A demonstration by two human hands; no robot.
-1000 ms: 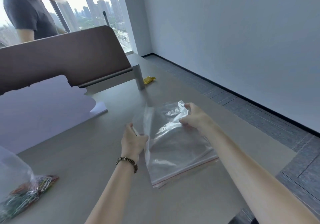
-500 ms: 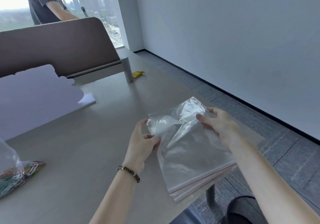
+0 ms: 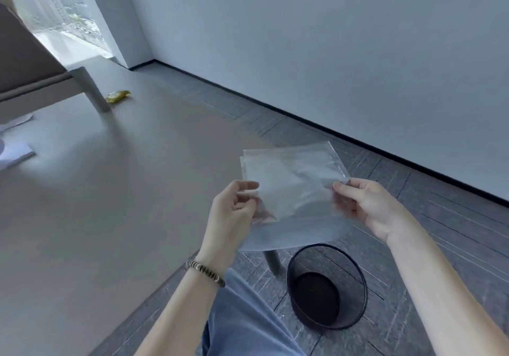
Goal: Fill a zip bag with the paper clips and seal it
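Holding: both hands keep a clear zip bag up in the air, past the table's near corner and above the floor.
Left hand: thumb and curled fingers pinch the bag's left edge; a dark beaded bracelet sits on the wrist.
Right hand: fingertips pinch the bag's right edge, the palm turned toward the person.
Zip bag: flat and see-through, stretched between the two hands, tilted with its far edge higher; more than one layer of plastic shows at the upper left corner, so I cannot tell whether it is one bag or a few together. I cannot make out whether the zip end is closed.
Paper clips: none visible from this angle.
Table: a grey top fills the left half of the view; the bag hangs off its right side, not resting on it.
On the table: a yellow crumpled wrapper lies far back beside a grey post, and white paper sheets lie at the left edge.
Floor: a black mesh wastebasket stands below the hands, just beside a grey table leg.
Lap: blue trousers show at the bottom.
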